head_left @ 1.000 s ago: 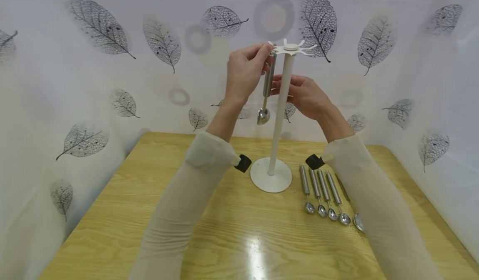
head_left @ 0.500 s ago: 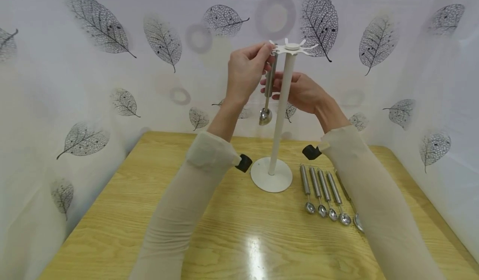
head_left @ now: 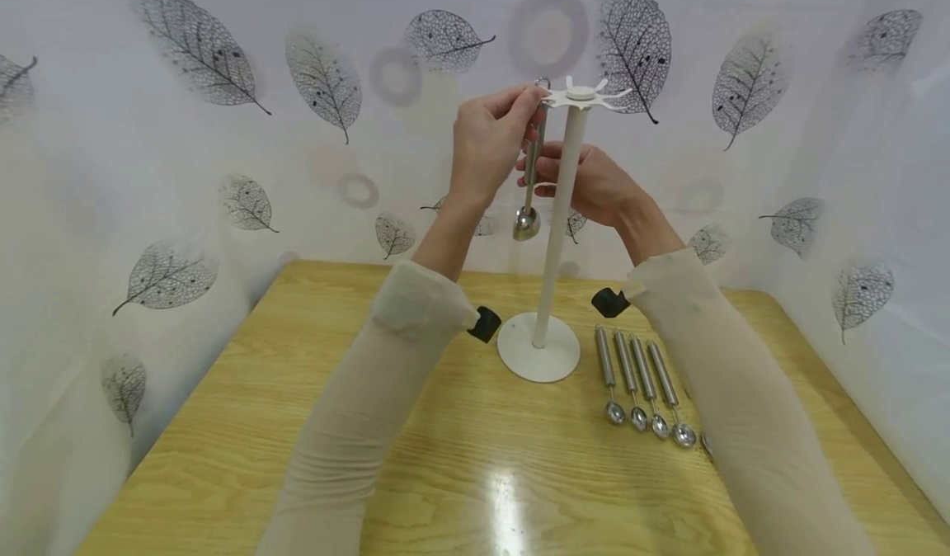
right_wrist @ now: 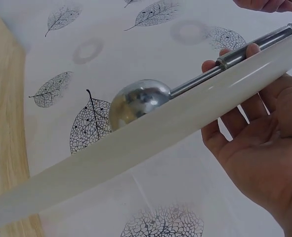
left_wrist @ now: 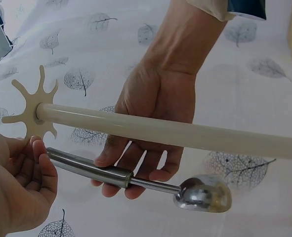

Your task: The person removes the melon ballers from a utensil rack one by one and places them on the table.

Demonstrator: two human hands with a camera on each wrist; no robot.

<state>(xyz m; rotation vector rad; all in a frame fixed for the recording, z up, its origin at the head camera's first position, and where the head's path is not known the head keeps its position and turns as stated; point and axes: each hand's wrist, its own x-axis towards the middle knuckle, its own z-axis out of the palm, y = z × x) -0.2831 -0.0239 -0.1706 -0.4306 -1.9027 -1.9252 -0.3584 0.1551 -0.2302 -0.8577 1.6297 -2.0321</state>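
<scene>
A white stand (head_left: 567, 193) has a round base and a star-shaped top with hook arms. My left hand (head_left: 486, 139) is at the top's left side, thumb and fingers pinching the tip of one arm. Just beyond those fingertips hangs a metal scoop (left_wrist: 205, 193) with a steel handle, bowl down. Its end ring shows slightly above the arm in the head view; whether it is hooked on, I cannot tell. From behind the pole, my right hand (head_left: 594, 181) holds the scoop's handle between thumb and fingers. The pole partly covers this hand.
On the wooden table (head_left: 297, 424), several metal spoons (head_left: 646, 383) lie side by side right of the stand's base. My right sleeve (head_left: 742, 407) partly hides another one. A leaf-patterned cloth (head_left: 312, 193) hangs behind and at the sides.
My right hand has moved left and taken hold of the scoop's handle. The scoop has turned and risen slightly, bringing its ring above the arm. My left hand stays nearly still.
</scene>
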